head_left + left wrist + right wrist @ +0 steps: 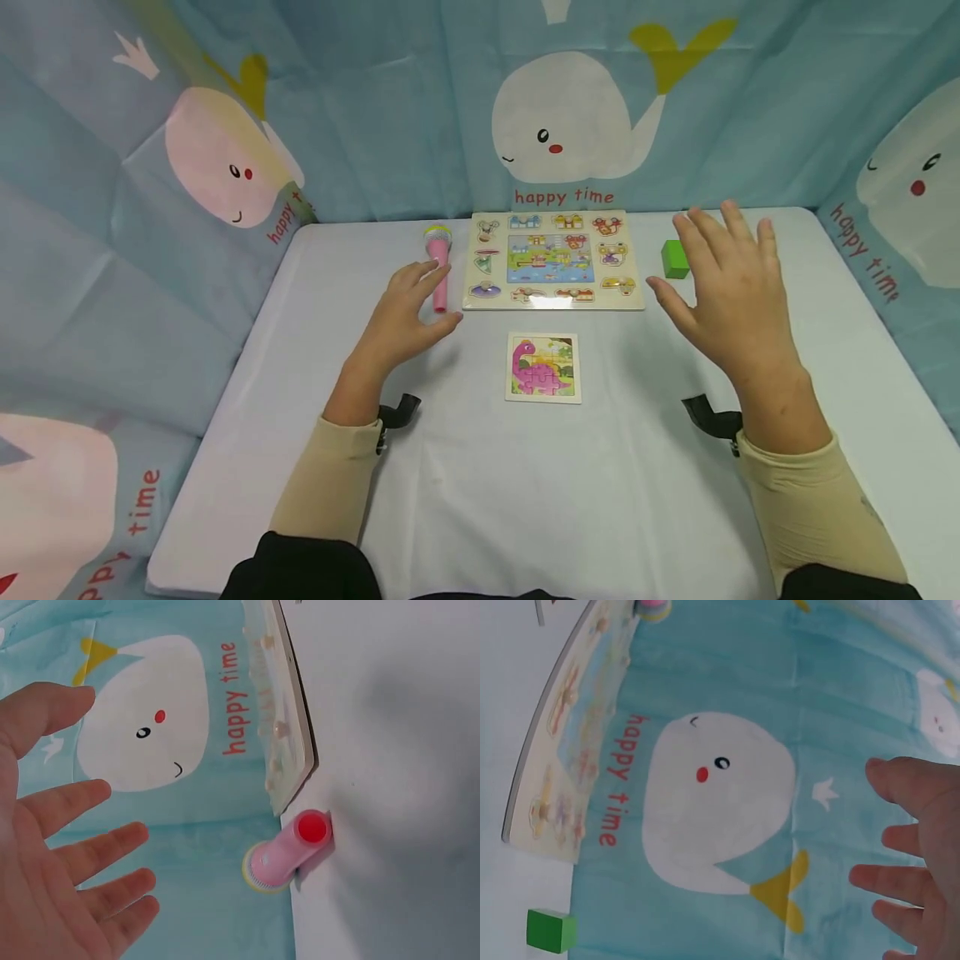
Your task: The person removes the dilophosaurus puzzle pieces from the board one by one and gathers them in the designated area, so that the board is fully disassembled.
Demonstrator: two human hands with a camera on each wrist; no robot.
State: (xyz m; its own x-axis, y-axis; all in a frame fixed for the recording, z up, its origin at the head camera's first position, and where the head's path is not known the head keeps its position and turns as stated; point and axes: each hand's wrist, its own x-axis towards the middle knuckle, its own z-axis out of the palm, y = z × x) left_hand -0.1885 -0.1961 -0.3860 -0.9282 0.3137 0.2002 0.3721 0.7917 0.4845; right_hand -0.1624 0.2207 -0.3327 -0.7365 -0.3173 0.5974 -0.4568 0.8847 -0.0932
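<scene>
By the left hand [405, 321], spread and empty, the pink microphone [282, 853] lay on the table [600, 500], probably light, stiff, best gripped mid-handle; the right hand [735, 292], likewise spread, hovered near the green block [675, 261].

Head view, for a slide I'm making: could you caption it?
Left hand and right hand hover over a white table with a pink microphone, puzzle board, dinosaur puzzle and green block.
</scene>
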